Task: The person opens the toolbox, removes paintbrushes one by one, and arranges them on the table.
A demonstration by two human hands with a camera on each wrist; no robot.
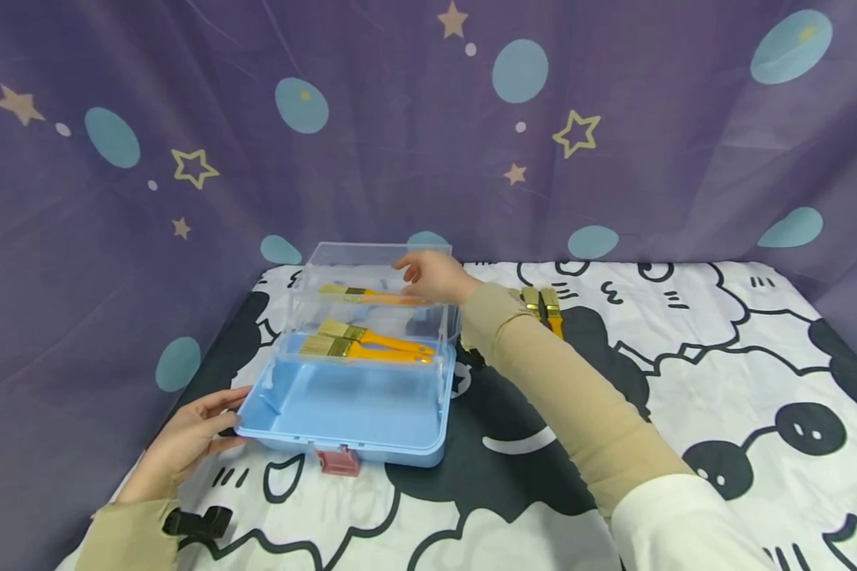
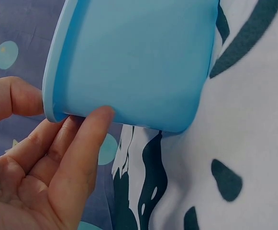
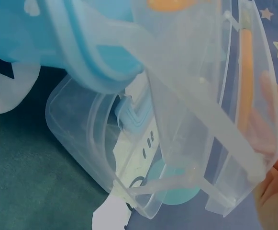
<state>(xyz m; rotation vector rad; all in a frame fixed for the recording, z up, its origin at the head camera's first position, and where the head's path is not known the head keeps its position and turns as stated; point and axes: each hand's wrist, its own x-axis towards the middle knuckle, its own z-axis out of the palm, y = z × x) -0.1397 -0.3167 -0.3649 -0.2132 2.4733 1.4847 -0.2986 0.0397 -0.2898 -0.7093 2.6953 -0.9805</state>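
Observation:
A light blue storage box [image 1: 357,408] stands with its clear lid [image 1: 364,254] and tiered clear trays folded up at the back. My left hand [image 1: 200,432] grips the box's front left corner, with fingers at the rim and along the side wall. Two flat paintbrushes [image 1: 378,353] with orange handles lie in the lower tray. A third paintbrush [image 1: 357,295] lies in the upper tray, its handle end partly behind my right hand [image 1: 432,276]. That hand is over the upper tray's right end, fingers loosely bent; its fingers [image 3: 277,129] show beside the clear tray wall [image 3: 268,96].
More paintbrushes [image 1: 551,305] lie on the patterned cloth [image 1: 685,333] right of the box, partly hidden by my right sleeve. A pink latch [image 1: 338,461] hangs at the box front. A purple curtain [image 1: 400,159] closes off the back.

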